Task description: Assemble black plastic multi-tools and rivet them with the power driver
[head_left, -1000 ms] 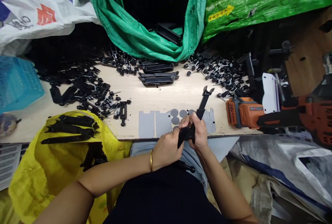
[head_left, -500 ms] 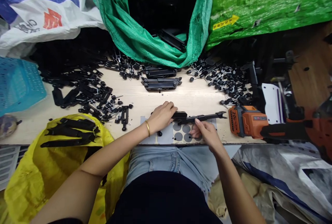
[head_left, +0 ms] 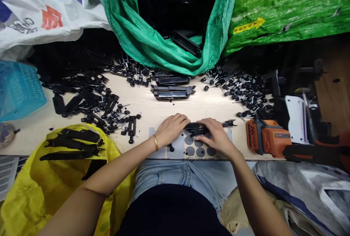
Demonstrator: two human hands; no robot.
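The black arm [head_left: 196,130] lies lengthwise across the worktop [head_left: 153,106] in the lower centre of the frame, near the front edge, partly covered by both hands; the left hand [head_left: 172,128] lies over its left end, the fingers set close together and bent, the thumb out of sight beneath, so I cannot tell whether they pinch it; the right hand [head_left: 214,134] sits on its middle, with the fingers curled over the far edge and the thumb spread away from them along the near edge, pinching the arm between; its forked tip sticks out to the right of that hand; a gold bracelet [head_left: 155,142] circles the left wrist; grey rectangles [head_left: 179,146] and grey discs [head_left: 200,152] lie flat below the hands; a small black knob [head_left: 171,148] lies just below the left hand; more folded arms [head_left: 173,92] lie at the centre, below the mouth of the green sack [head_left: 202,66]; loose knobs with metal pins [head_left: 246,88] are heaped right of centre, and a pile of black parts [head_left: 90,97] spreads over the left; a blue basket [head_left: 22,92] stands at the left edge, a yellow bag [head_left: 30,177] fills the lower left, and an orange battery [head_left: 269,137] lies at the right.
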